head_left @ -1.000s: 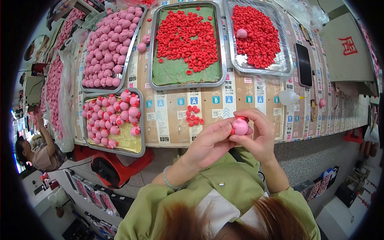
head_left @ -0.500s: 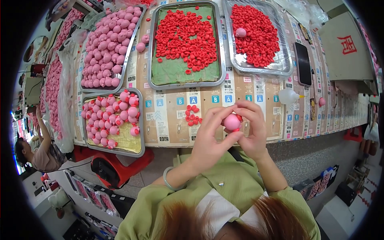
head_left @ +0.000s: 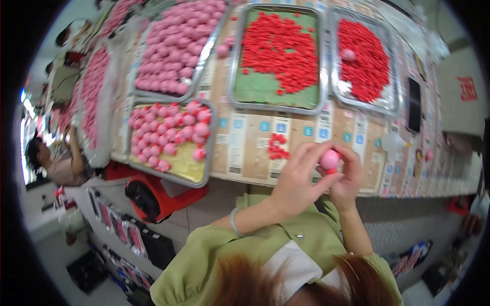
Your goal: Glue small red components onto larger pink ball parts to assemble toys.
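Observation:
Between my hands, just over the table's front edge, is a round pink ball with red bits on its side and underside. My left hand curls its fingers around the ball from the left, thumb beneath it. From the other side my right hand closes on it, fingers bent. The fingertips partly cover the red pieces, and the picture is slightly blurred. A little left of the hands lies a small cluster of loose red pieces. Pink balls with red parts fill much of a yellow-lined tray at the left.
Plain pink balls crowd a metal tray at the far left. Red pieces lie in a green-lined tray and another metal tray. A phone, a white bottle and a cardboard box are right. A red stool stands below.
The whole view has swung, so the table and trays sit farther right in the picture. Both hands still hold the pink ball, which is turned slightly between the fingers.

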`<state>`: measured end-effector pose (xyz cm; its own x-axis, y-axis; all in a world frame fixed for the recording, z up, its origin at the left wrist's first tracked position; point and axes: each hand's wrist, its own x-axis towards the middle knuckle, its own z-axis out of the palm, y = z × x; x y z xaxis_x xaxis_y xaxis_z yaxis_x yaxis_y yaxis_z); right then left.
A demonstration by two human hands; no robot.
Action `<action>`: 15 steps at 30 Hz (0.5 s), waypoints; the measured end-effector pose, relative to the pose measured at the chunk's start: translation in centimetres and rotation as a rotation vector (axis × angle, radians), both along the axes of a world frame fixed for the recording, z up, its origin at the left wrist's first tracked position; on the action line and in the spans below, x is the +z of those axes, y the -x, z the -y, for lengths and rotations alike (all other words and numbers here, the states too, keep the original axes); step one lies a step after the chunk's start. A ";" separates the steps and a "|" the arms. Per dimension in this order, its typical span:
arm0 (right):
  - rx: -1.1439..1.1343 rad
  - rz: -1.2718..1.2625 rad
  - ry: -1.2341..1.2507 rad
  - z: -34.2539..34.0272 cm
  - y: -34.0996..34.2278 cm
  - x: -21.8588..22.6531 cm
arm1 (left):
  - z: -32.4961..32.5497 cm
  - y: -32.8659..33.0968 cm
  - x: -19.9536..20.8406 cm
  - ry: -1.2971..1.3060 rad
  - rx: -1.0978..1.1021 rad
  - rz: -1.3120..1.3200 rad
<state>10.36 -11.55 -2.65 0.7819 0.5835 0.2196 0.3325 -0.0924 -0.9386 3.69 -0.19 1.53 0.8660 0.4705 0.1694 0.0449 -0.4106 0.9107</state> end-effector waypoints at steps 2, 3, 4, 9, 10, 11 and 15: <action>0.008 -0.007 -0.009 -1.3 0.1 1.7 | -0.8 0.4 -0.4 0.112 -0.038 0.012; -0.028 -0.006 0.017 -1.6 0.0 2.0 | -1.7 0.8 -0.5 0.106 0.088 -0.015; -0.001 -0.010 -0.002 -1.5 0.0 1.6 | -3.2 1.5 -1.3 -0.082 0.218 -0.011; -0.042 -0.096 0.062 0.8 -1.0 1.2 | -12.2 6.2 -4.1 -0.406 0.737 -0.135; -0.073 -0.111 0.073 1.0 -1.3 1.0 | -13.4 7.3 -5.1 -0.404 0.731 -0.130; -0.072 -0.110 0.070 0.9 -1.3 1.1 | -14.6 8.7 -5.7 -0.482 0.726 -0.177; -0.118 -0.160 0.043 1.7 -2.0 1.2 | -15.7 9.4 -6.2 -0.517 0.701 -0.266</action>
